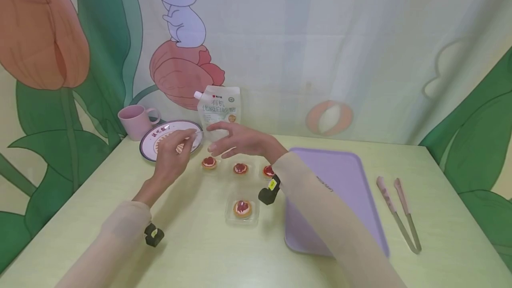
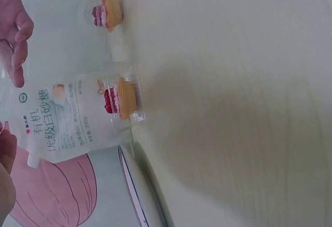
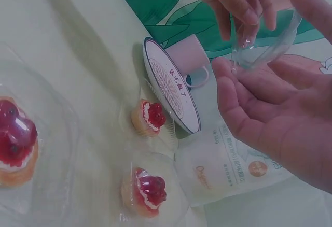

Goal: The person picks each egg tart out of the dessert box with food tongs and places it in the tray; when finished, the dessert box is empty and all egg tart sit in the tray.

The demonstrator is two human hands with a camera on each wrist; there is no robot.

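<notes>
Above the back of the table, my left hand [image 1: 170, 157] pinches a clear plastic lid [image 3: 272, 45] between thumb and fingers. My right hand [image 1: 244, 140] reaches in from the right with fingers and thumb spread; in the right wrist view the lid overlaps its fingers. Below the hands sits a small berry tart [image 1: 209, 162] with cream in a clear tray. A second tart [image 1: 240, 169] and a third tart [image 1: 268, 171], partly behind the right sleeve, complete that row. Nearer the front stands another tart [image 1: 242, 209] in its clear box.
A patterned plate [image 1: 149, 149] and a pink mug [image 1: 135, 121] stand at the back left, beside a white sugar pouch [image 1: 220, 106]. On the right lies a purple tray [image 1: 344, 168], partly under the right sleeve, with pink-handled tongs [image 1: 408, 221] beyond it.
</notes>
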